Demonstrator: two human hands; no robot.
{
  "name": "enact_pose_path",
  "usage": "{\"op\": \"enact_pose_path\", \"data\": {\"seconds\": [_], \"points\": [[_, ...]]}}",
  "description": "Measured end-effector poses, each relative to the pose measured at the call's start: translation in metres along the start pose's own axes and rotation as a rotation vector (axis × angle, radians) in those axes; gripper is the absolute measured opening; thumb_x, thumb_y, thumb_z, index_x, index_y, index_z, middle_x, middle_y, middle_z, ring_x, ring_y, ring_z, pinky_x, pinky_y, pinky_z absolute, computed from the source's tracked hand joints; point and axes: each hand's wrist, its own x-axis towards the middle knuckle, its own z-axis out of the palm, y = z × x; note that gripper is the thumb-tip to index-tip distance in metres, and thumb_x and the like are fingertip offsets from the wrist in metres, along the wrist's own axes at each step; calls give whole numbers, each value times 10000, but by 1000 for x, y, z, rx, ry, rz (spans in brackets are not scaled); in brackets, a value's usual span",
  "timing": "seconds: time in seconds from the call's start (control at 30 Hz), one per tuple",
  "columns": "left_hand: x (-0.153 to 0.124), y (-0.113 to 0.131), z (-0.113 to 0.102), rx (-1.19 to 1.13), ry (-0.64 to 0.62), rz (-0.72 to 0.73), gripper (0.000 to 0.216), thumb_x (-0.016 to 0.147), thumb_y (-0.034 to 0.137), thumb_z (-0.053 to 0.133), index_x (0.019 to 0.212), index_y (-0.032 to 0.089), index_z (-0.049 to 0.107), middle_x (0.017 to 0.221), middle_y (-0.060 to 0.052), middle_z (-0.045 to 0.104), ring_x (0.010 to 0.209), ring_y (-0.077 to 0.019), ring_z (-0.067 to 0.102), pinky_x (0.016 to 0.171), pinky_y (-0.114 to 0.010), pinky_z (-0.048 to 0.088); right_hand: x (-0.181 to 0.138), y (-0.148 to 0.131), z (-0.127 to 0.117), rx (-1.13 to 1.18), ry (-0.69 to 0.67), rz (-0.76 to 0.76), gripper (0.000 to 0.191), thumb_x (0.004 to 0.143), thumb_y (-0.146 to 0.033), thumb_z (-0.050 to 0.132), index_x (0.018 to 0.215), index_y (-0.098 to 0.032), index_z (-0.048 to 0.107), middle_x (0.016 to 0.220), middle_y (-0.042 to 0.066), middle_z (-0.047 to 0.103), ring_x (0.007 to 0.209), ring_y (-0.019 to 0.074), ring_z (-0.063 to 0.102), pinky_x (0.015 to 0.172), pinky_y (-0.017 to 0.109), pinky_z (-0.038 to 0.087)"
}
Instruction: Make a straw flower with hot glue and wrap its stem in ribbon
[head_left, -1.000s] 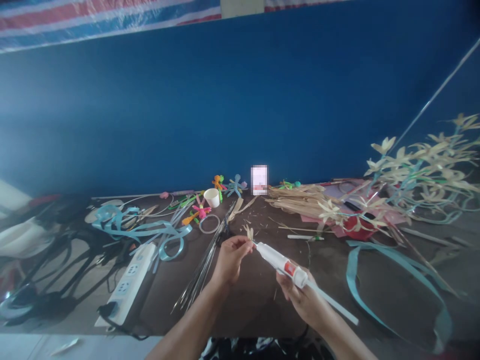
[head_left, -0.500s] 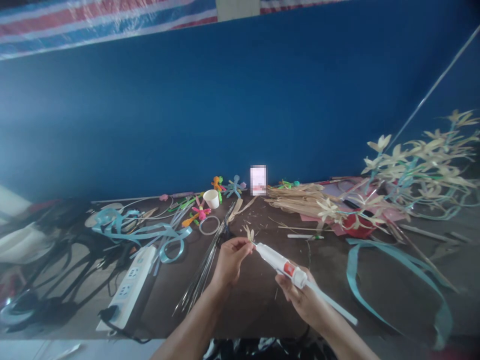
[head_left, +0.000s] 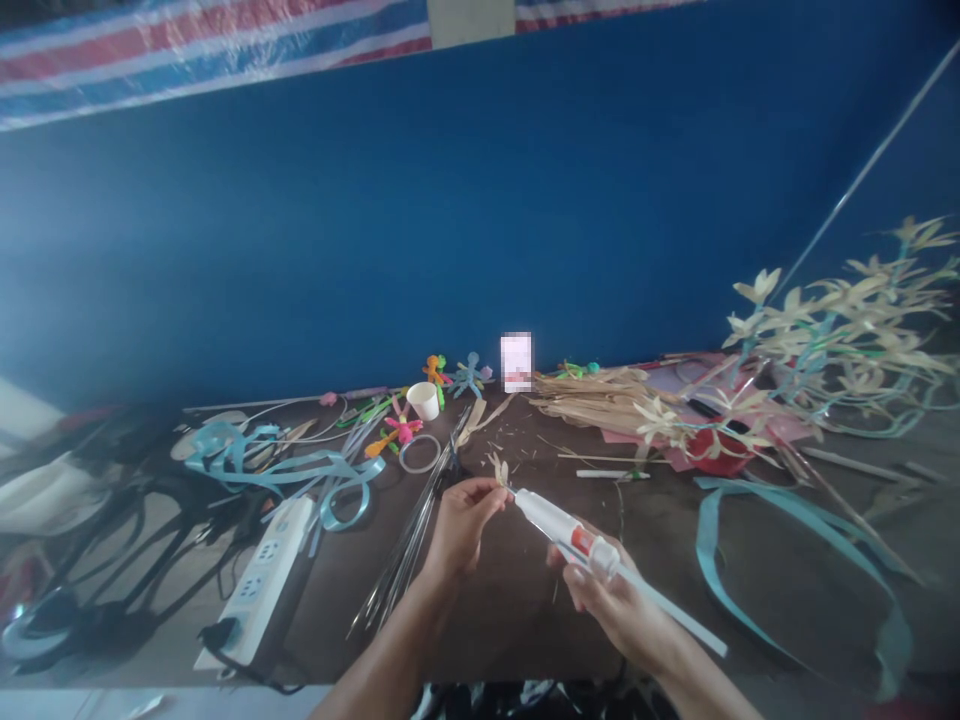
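Observation:
Between the thumb and fingertips of my left hand (head_left: 466, 518) is a small pale flower (head_left: 500, 470) with narrow petals pointing up. My right hand (head_left: 604, 590) is wrapped round a white glue gun (head_left: 555, 520) with an orange-red patch. A long white glue stick (head_left: 682, 615) sticks out of its back end. The gun's nozzle points left and reaches close to the base of the flower by my left fingertips; whether it touches cannot be made out. Just left of my left arm lies a bundle of thin metal wires (head_left: 409, 545).
A power strip (head_left: 262, 580) with a plugged-in cord and light-blue ribbon (head_left: 285, 465) lie left. A white cup (head_left: 423, 401) and colourful figures stand behind. Dry straw-coloured strips (head_left: 592, 400), pale flower stems (head_left: 847, 330) and a blue ribbon loop (head_left: 787, 590) are right.
The glue gun and my right hand have shifted slightly right and down, the gun turning a little. My left hand keeps its pinch on the flower almost in place.

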Motion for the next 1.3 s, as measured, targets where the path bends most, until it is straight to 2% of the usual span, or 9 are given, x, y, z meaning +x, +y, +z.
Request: {"op": "enact_pose_path", "data": {"seconds": [0.07,0.17,0.3,0.43,0.6,0.93,1.2,1.3], "points": [[0,0,0,6,-4,8,103,622,225,640,632,123,637,558,-7,574,545,-97,485,549,-205,355,0,-2,-2,-20,13,27,570,680,-566,535,1048,-131,515,753,82,618,508,142,532,442,247,454],[-1,-1,-1,27,-8,31,95,631,221,632,642,126,637,562,-2,567,568,-100,485,573,-208,359,4,-6,-7,-81,-51,23,470,671,-540,567,932,-150,576,626,39,601,494,142,523,447,237,452],[-2,-1,0,47,-2,39,123,627,251,638,637,129,640,581,-9,580,582,-108,493,593,-217,366,9,-15,-12,-161,-98,-44,355,683,-516,570,757,-171,598,599,26,588,512,143,522,474,226,452],[-2,1,0,36,-8,30,134,614,257,649,638,125,643,564,-8,572,568,-105,488,578,-215,361,10,-22,-12,-238,-98,-131,317,706,-495,553,679,-181,585,604,24,576,523,142,518,503,222,452],[-2,0,-1,18,-23,20,133,614,250,649,634,119,643,562,-10,563,564,-103,481,579,-213,363,10,-26,-12,-281,-105,-190,311,727,-485,529,649,-188,580,579,18,558,503,138,502,492,215,445],[-4,3,1,25,-21,33,126,623,252,644,629,126,640,574,-16,574,577,-110,489,593,-219,367,9,-21,-11,-228,-63,-115,351,693,-539,534,632,-196,577,573,26,565,527,158,517,496,228,447],[-4,4,-1,14,-42,37,111,631,238,640,620,128,633,565,-4,570,568,-102,486,594,-214,362,8,-25,-11,-259,-75,-169,342,716,-520,525,628,-192,574,562,23,559,499,144,509,489,216,451],[-4,4,0,16,-31,22,110,617,238,650,618,128,639,556,-5,570,563,-103,482,585,-212,360,8,-22,-11,-230,-28,-145,363,690,-554,534,650,-197,584,544,19,558,504,155,519,478,220,455]]}}
